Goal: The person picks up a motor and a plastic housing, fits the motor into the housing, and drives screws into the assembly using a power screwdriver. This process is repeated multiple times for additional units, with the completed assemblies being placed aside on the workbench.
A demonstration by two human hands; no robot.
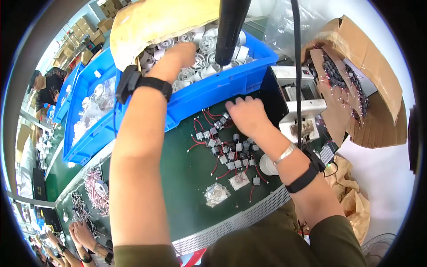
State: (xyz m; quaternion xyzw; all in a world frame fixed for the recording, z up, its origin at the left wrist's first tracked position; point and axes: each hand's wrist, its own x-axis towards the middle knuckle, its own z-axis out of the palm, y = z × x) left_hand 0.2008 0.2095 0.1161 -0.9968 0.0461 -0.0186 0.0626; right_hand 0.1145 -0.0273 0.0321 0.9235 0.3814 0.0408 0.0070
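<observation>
So, left hand (182, 53) ringed by white parts (207, 43), openness unclear, right hand (247, 115) half-curled near grey blocks (231, 164), grips can't be told

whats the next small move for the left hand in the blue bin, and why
Probably lift one white cylindrical plastic part out of the blue bin with the left hand: it reaches in among those parts, though whether it grips one isn't clear. The right hand is close beside the small grey parts with red wires on the green tabletop.
</observation>
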